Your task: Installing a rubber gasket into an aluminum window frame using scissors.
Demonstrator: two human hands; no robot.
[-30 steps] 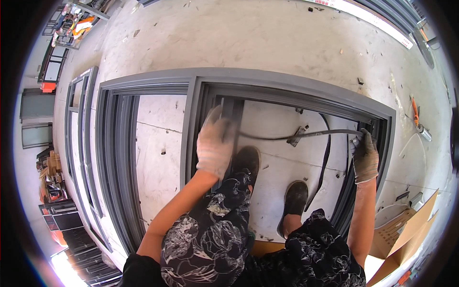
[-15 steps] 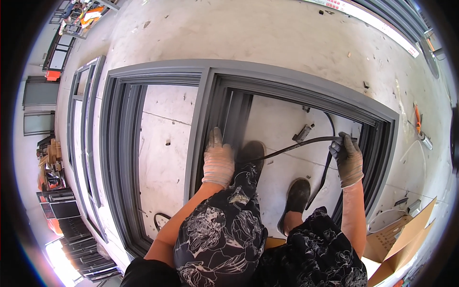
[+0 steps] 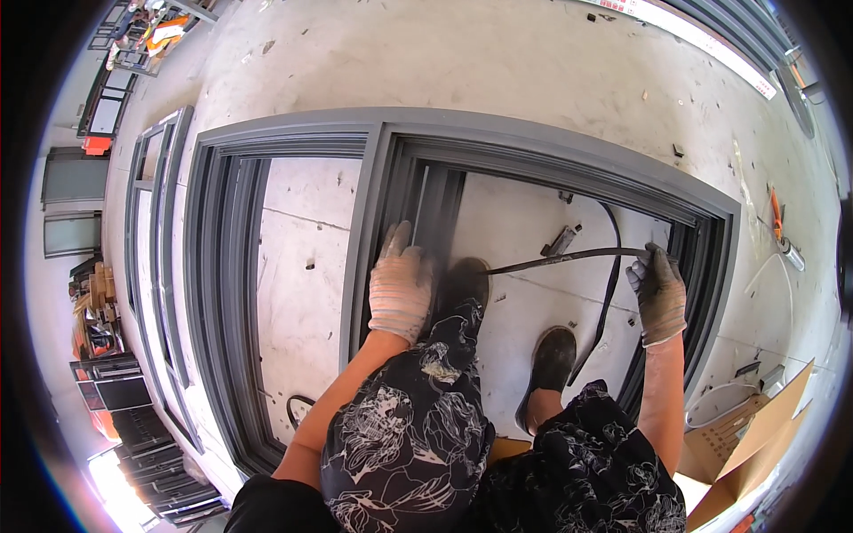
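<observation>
Pinching a bowed, rubbery black strip (image 3: pixel 569 258), the right hand (image 3: pixel 660 293) hung within a grooved grey frame (image 3: pixel 368 204) — the striped-gloved left hand (image 3: pixel 400 291) had extended fingers, grip unclear.

The left hand (image 3: pixel 400 280) wears a pale glove (image 3: pixel 398 309) with grey stripes going round it. The right hand (image 3: pixel 659 298) has a stripy glove (image 3: pixel 665 327) too, with dark grey fingers (image 3: pixel 655 259). A black sleeve (image 3: pixel 271 508) stops near the left elbow. The loose black trousers (image 3: pixel 395 422) have big white flowers drawn in thin lines. The dark shoes (image 3: pixel 554 360) have round toes.
</observation>
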